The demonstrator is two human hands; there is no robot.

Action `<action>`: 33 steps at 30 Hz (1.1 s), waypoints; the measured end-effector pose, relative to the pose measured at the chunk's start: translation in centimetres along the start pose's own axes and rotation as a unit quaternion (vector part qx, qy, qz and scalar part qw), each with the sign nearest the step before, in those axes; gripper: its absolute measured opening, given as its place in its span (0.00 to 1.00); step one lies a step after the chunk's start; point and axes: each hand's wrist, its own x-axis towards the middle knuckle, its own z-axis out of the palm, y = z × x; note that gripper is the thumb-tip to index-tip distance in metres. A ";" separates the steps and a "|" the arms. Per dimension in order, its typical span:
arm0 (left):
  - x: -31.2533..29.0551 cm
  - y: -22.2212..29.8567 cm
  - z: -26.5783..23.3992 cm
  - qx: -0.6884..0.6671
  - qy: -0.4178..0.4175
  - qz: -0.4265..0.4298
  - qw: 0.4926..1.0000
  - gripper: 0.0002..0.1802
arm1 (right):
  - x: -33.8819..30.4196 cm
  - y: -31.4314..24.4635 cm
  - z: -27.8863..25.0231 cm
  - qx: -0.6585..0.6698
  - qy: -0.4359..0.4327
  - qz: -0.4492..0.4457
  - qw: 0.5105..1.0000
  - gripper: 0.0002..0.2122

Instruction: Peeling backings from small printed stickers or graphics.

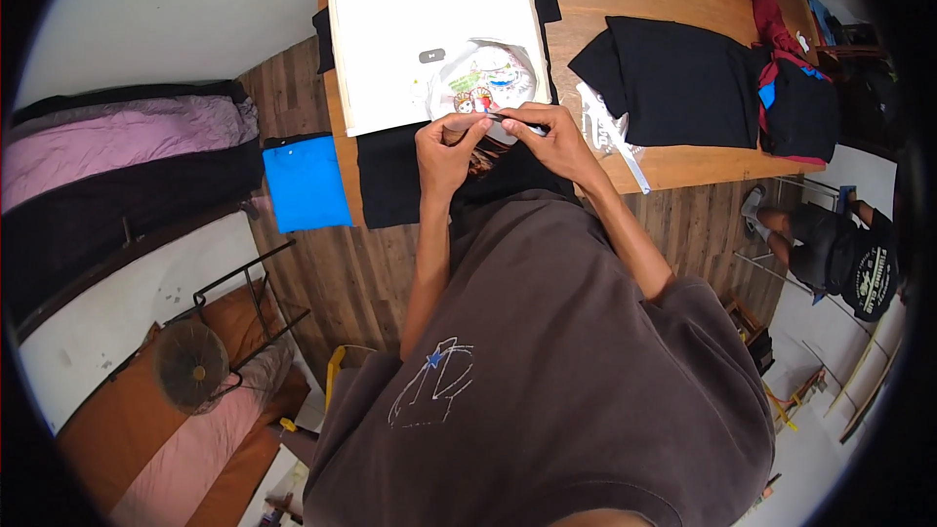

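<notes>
My left hand (449, 150) and my right hand (552, 144) meet at the near edge of a large white panel (381, 49). Both are closed, with thumbs and forefingers pinched close together. A slim dark object (533, 127) shows in the fingers of my right hand; its kind is not clear. What the left fingertips pinch, if anything, is too small to name. Just beyond them, a clear plastic piece with colourful cartoon prints (488, 83) lies on the panel. Black cloth (390, 176) hangs below the panel, at the table's near edge.
The wooden table (673, 161) carries folded black garments (683, 78), crumpled clear plastic (600, 122) and a dark red cloth (756, 0). A folded blue garment (307, 185) is at the left. A fan (192, 368) stands lower left. Another person (839, 254) is at the right.
</notes>
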 end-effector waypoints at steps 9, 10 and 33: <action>-0.1 0.1 0.1 -0.002 0.000 0.004 1.000 0.08 | 0.1 -0.4 0.2 -0.001 0.006 -0.005 1.000 0.12; -0.1 0.0 0.0 0.008 0.000 0.005 1.000 0.08 | 0.1 -0.1 0.2 0.003 0.005 -0.007 1.000 0.12; -0.1 0.6 0.3 -0.012 -0.018 -0.002 1.000 0.08 | 0.0 -0.2 0.4 0.009 0.024 -0.018 1.000 0.11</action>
